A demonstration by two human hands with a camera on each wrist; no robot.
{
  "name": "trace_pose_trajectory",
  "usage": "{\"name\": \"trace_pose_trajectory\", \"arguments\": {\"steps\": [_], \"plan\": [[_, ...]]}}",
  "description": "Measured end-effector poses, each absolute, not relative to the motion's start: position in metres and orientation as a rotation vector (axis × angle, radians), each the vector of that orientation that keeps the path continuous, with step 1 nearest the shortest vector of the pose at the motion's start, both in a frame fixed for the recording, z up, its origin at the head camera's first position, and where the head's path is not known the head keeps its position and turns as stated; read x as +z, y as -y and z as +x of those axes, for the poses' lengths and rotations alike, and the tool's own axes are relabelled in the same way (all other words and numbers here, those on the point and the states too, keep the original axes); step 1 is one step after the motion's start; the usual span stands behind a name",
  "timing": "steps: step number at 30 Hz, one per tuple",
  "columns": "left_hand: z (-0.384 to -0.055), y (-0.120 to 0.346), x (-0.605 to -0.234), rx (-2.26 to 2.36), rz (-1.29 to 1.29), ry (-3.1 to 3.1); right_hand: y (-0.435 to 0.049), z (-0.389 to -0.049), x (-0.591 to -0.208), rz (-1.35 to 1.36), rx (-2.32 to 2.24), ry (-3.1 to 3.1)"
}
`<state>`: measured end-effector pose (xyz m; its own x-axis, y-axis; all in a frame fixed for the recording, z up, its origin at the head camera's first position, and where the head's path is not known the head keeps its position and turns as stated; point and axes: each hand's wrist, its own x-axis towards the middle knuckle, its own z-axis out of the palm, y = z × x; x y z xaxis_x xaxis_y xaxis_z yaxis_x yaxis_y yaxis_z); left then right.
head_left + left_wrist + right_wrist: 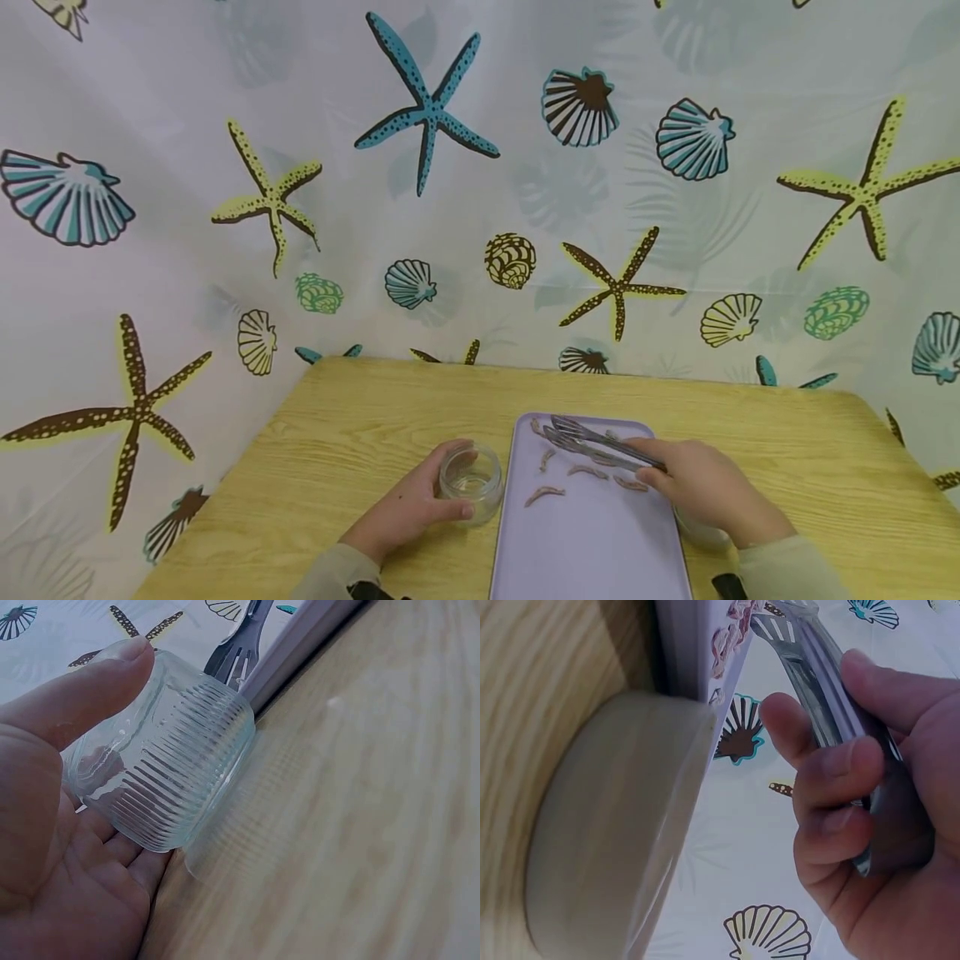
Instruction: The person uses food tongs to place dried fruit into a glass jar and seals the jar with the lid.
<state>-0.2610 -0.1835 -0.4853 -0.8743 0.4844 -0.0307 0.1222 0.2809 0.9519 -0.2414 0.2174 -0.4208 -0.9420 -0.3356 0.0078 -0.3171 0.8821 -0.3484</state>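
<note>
L slv (333,575) beige | R slv (787,572) beige | wrist gear (727,587) blk

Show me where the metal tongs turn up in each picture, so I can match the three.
Head: the tongs are right of centre, in the lower half, held by the right hand above the lavender tray.
Left wrist: part of the tongs shows at the top, just past the glass jar.
Right wrist: the tongs slant from the top, right of centre, into the right hand.
Shared landmark: the lavender tray.
</note>
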Motion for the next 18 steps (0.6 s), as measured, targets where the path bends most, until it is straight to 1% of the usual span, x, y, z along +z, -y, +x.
{"name": "trace_pose_trajectory", "arguments": {"steps": [6,18], "plan": [[-0.262,0.1837,-0.485,1.631,0.565,-2.223,-0.2122,-0.2423,-0.4216,-0.467,-0.535,-3.017],[-0.2611,0.1848,-0.4846,1.649,0.562,-2.202,-0.2136,-0.239,-0.4259,-0.481,-0.535,-3.058]]}}
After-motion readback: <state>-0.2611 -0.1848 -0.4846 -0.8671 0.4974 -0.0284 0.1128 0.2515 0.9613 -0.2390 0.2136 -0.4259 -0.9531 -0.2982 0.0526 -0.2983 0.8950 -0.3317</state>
